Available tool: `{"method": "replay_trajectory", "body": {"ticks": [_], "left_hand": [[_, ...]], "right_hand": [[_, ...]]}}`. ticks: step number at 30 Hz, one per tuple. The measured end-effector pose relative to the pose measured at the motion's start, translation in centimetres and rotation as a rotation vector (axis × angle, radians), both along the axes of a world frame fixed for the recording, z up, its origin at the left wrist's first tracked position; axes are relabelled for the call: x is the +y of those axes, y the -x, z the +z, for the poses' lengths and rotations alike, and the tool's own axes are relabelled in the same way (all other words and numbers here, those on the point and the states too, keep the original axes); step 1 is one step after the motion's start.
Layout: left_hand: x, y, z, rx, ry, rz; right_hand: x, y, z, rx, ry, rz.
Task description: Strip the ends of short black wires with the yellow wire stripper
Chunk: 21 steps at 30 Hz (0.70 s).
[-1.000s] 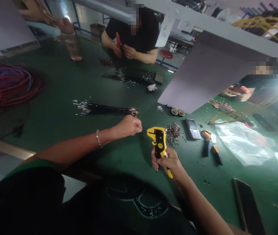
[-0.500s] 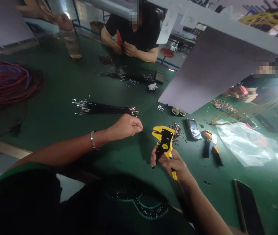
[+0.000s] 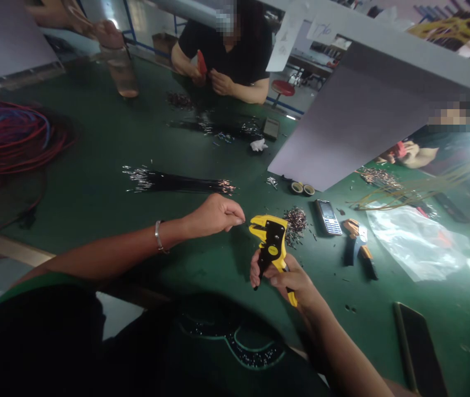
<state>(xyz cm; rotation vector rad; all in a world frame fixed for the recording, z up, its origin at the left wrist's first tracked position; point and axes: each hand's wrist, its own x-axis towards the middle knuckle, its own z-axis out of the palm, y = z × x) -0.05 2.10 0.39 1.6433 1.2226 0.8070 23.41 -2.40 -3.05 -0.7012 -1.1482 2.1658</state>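
My right hand (image 3: pixel 286 275) is wrapped round the handles of a yellow and black wire stripper (image 3: pixel 274 237), whose jaws point left. Just left of those jaws, my left hand (image 3: pixel 220 213) is closed in a pinch on a thin black wire, of which only a short tip shows at the fingertips. Beyond the left hand lies a bundle of black wires (image 3: pixel 185 182) with bare, shiny ends on both sides. A heap of small cut pieces (image 3: pixel 296 223) lies right behind the stripper's head.
To the right are a keypad phone (image 3: pixel 328 217), an orange and black hand tool (image 3: pixel 358 248), a clear plastic bag (image 3: pixel 416 242) and a smartphone (image 3: pixel 420 347). Red and blue cables (image 3: pixel 7 143) are coiled left. Tape rolls (image 3: pixel 303 188) lie by a panel (image 3: pixel 342 121). Co-workers sit across the table.
My right hand has moved the wire stripper slightly left and down, bringing its jaws closer to my left fingertips. My left hand has shifted only a little to the right.
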Motion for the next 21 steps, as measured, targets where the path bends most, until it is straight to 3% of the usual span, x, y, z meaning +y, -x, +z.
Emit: {"method": "replay_trajectory", "body": {"ticks": [6, 14, 21], "left_hand": [[0.0, -0.1, 0.0, -0.022, 0.02, -0.014], [0.1, 0.0, -0.4, -0.033, 0.019, -0.037], [0.1, 0.0, -0.3, -0.027, 0.0, -0.04]], "right_hand": [[0.1, -0.2, 0.2, -0.012, 0.0, 0.052], [-0.1, -0.3, -1.1, 0.025, -0.009, 0.014], [0.0, -0.5, -0.3, 0.013, 0.009, 0.045]]}}
